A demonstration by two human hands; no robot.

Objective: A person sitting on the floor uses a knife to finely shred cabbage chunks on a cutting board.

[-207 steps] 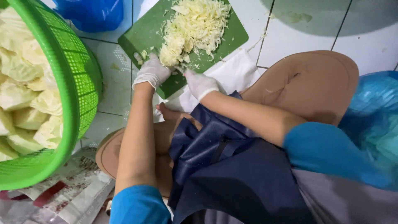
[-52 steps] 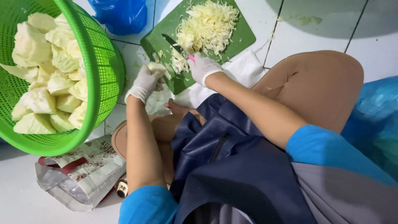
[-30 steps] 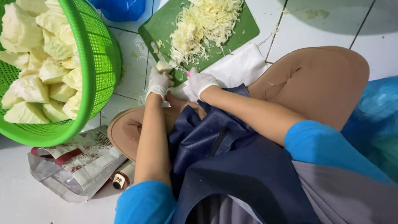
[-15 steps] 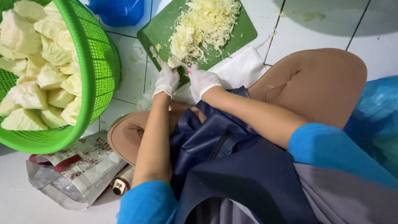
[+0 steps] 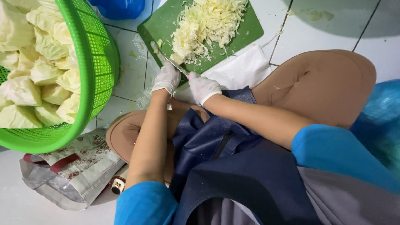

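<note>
A knife [image 5: 168, 61] is gripped in the closed right hand [image 5: 204, 86]; the curled left hand [image 5: 166, 78] rests beside it. Shredded cabbage [image 5: 208, 26], at twelve o'clock, is best cut with fingertips tucked.

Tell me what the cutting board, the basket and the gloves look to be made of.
Cutting board: likely plastic, a flat matte green sheet with rounded corners. Basket: moulded plastic, bright green with a fine lattice of holes and a thick rim. Gloves on the left hand and right hand: thin white latex or similar, clinging and wrinkled; the exact kind cannot be told.
</note>
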